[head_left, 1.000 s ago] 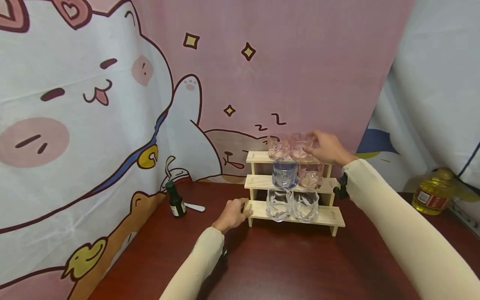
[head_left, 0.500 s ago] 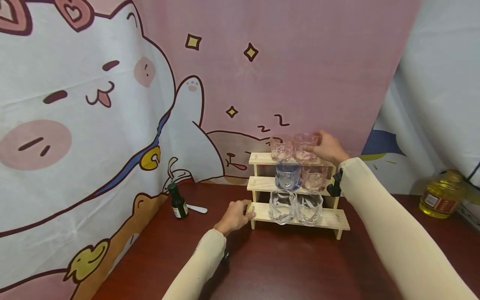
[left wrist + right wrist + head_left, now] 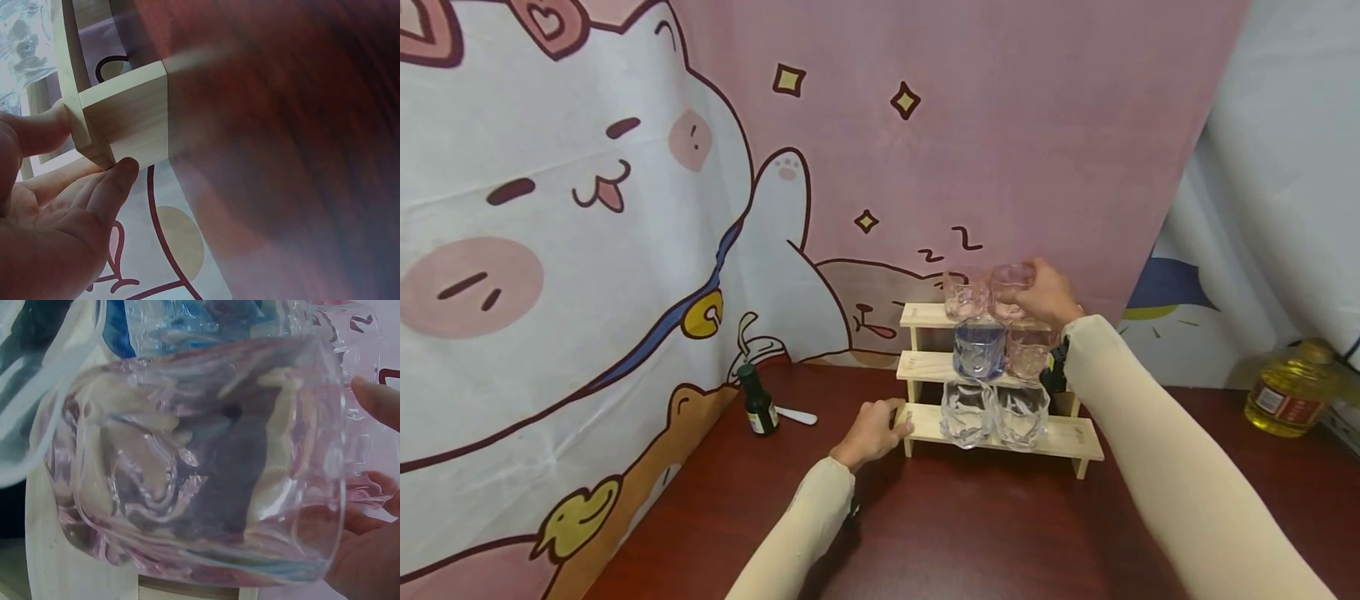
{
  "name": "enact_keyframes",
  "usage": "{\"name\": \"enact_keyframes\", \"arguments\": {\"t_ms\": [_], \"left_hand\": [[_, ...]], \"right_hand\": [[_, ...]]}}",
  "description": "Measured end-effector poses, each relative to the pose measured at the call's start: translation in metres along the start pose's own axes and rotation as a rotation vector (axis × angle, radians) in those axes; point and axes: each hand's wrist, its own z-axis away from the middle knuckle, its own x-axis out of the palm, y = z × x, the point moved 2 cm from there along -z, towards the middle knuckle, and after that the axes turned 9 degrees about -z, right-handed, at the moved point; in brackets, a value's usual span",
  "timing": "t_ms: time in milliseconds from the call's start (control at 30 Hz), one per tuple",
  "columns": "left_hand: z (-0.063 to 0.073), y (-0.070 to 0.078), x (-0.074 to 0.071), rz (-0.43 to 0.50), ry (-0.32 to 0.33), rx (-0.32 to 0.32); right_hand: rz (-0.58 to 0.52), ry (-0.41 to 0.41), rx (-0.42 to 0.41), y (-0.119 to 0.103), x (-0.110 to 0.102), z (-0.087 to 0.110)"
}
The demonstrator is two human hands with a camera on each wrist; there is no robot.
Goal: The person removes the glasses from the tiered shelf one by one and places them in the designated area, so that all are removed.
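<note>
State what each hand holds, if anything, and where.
Left hand: three-tier wooden rack, by the bottom shelf's left end. Right hand: upper-right pink tumbler, by its right side.

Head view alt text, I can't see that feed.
The right hand holds a pink glass at the top of a three-tier wooden stand; the left hand grips its lowest board. Five more glasses share the stand.

Plain cream long sleeves (image 3: 1157,442); black device (image 3: 1056,371) at right one.
</note>
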Motion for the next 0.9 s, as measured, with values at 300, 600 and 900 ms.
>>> {"name": "enact_keyframes", "arguments": {"t_ms": [300, 600, 900], "left_hand": [[0.001, 0.0, 0.001, -0.001, -0.001, -0.001], [0.001, 0.001, 0.002, -0.002, -0.002, -0.003], [0.001, 0.001, 0.002, -0.019, 0.02, 0.007]], "right_hand": [[0.005, 0.067, -0.016, 0.008, -0.003, 0.0], [-0.003, 0.118, -0.038, 0.02, -0.02, 0.006], [0.003, 0.13, -0.043, 0.027, -0.042, 0.015]]}}
